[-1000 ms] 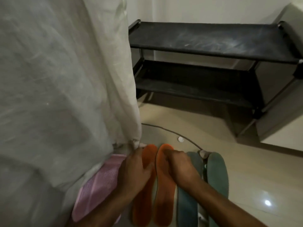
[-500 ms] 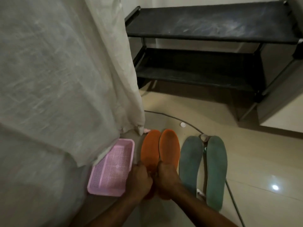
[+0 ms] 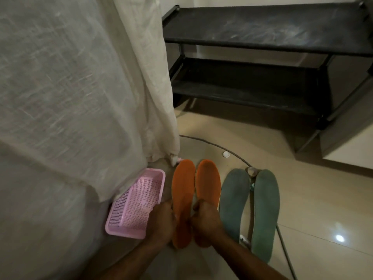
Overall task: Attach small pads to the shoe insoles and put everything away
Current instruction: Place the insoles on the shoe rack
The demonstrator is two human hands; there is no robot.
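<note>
The two orange insoles (image 3: 182, 190) lie side by side on the floor, toes pointing toward the shoe rack, and both hands are down at their heel ends. The left hand (image 3: 161, 221) has its fingers curled against the outer edge of the left orange insole; the right hand (image 3: 205, 219) curls around the heel of the right orange insole (image 3: 207, 182), thumb toward the gap between the two. Whether either hand pinches a small pad I cannot tell; the fingers hide whatever sits under them. The heels seem held steady so that something can be pressed on there, or so the pair can be squared up.

Just to the right lies the green pair (image 3: 234, 197), also parallel, the right green insole (image 3: 265, 211) reaching further toward the person. A small round object (image 3: 251, 170) sits between their toes, too blurred to name. A cable (image 3: 218, 145) runs in a curve across the tiled floor (image 3: 302, 199) and passes under the green pair. A white disc (image 3: 226, 154) lies on the floor beyond the orange toes, possibly a pad or its backing.

Left of the orange pair sits a pink perforated basket (image 3: 135, 205), close at hand, likely where things get stowed. A pale curtain (image 3: 80, 87) hangs over its far corner. Further back stands the dark two-tier shoe rack (image 3: 262, 31).
</note>
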